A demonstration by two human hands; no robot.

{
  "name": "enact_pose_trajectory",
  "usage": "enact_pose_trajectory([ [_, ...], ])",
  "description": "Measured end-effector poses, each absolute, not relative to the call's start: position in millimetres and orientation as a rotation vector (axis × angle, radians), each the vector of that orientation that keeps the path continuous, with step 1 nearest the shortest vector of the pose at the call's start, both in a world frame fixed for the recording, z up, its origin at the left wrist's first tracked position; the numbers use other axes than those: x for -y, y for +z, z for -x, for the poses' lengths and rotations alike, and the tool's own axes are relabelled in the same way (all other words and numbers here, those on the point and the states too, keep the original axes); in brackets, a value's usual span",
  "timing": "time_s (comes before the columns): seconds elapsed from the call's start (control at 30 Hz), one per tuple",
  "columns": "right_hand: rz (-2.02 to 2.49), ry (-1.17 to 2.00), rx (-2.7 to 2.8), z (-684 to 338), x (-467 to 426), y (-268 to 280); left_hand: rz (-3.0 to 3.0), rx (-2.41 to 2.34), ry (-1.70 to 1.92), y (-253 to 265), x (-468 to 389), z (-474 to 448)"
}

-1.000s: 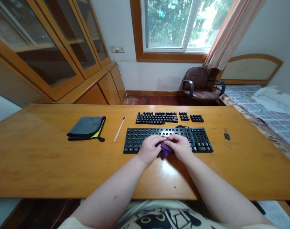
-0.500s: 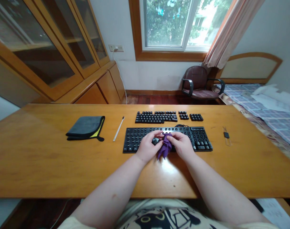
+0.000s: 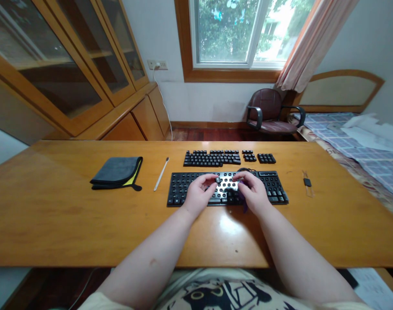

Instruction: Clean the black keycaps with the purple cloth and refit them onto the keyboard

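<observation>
A black keyboard (image 3: 179,183) lies in front of me, many of its switches showing without keycaps. Over its middle, my left hand (image 3: 200,193) pinches a small dark keycap (image 3: 218,180) between thumb and fingertips. My right hand (image 3: 254,193) is curled above the right half of the keyboard, closed around a purple cloth (image 3: 244,205). Most of that cloth is hidden by the fingers, with one end hanging below the palm. Beyond the keyboard sit rows of loose black keycaps (image 3: 212,158), laid out in keyboard order.
On the wooden desk (image 3: 86,228) a folded grey cloth (image 3: 117,170) lies at left, beside a thin white brush (image 3: 161,174). A keycap puller (image 3: 307,182) with wire loops rests at right. An office chair (image 3: 270,112) stands beyond the desk.
My hands have moved apart. The purple cloth has left the keycap between them and gone rightward, bunched in my right hand; the keycap stays with my left.
</observation>
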State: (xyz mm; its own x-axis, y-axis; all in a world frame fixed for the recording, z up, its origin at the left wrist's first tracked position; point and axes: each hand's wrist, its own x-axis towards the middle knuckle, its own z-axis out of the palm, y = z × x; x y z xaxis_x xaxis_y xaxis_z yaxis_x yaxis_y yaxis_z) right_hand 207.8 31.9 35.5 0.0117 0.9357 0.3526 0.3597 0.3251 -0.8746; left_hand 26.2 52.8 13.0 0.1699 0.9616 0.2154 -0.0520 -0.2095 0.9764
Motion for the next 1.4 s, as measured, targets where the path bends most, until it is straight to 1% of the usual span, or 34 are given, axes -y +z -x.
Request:
enact_pose_trajectory([
  [0.1, 1.194, 0.524, 1.799, -206.7, -30.4, 41.4, -1.506, -0.942, 1.156, 13.7, -51.8, -26.1],
  [0.17, 1.170, 0.495, 1.863, -205.3, -31.5, 41.0, -1.581, -0.949, 1.126, 14.3, -50.2, -26.6],
  [0.5, 1.172, 0.499, 1.971, -206.2, -36.6, 34.3, -1.746, -0.980, 1.079, 15.1, -48.7, -26.4],
  [0.67, 1.320, 0.479, 2.018, -208.7, -38.3, 36.1, -1.879, -1.089, 1.067, 15.4, -50.8, -24.2],
  [0.8, 1.490, 0.587, 2.065, -212.5, -40.9, 35.4, -1.969, -1.209, 1.045, 14.1, -53.8, -22.5],
  [0.93, 1.495, 0.654, 2.083, -213.6, -42.4, 32.2, -2.002, -1.216, 1.012, 13.1, -55.0, -22.5],
  [1.2, 1.499, 0.555, 2.259, -209.1, -41.3, 22.8, -2.173, -1.238, 0.890, 6.8, -56.8, -23.5],
  [1.4, 1.560, 0.484, 2.281, -205.3, -39.0, 23.0, -2.216, -1.248, 0.835, 4.5, -57.7, -24.3],
])
